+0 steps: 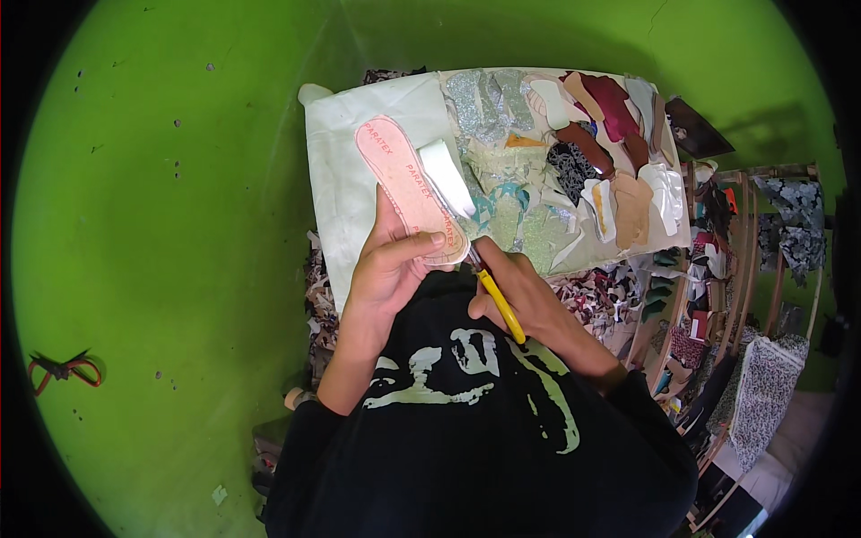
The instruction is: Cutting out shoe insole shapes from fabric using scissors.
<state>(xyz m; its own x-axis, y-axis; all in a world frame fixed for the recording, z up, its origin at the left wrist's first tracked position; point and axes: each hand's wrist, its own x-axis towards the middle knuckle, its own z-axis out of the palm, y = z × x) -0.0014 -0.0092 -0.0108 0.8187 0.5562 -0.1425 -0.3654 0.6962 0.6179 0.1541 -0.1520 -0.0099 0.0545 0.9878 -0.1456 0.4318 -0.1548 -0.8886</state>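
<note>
My left hand (381, 273) grips a pink shoe insole (395, 161) with red print, its thumb flat on the lower end and the fingers behind. A curled white strip of material (446, 177) stands out along the insole's right edge. My right hand (525, 291) is closed around a yellow-handled cutting tool (500, 305), which looks like scissors. The tool's metal end meets the insole's lower right edge, partly hidden by my fingers. Both hands are over the near edge of a pale-covered table (336, 179).
Glittery silver-green scraps (529, 233) cover the table's middle. Brown, maroon, tan and white cut pieces (632, 206) lie at its right. A wooden rack (731, 269) with fabrics stands to the right. Red-handled pliers (65, 369) hang on the green wall at far left.
</note>
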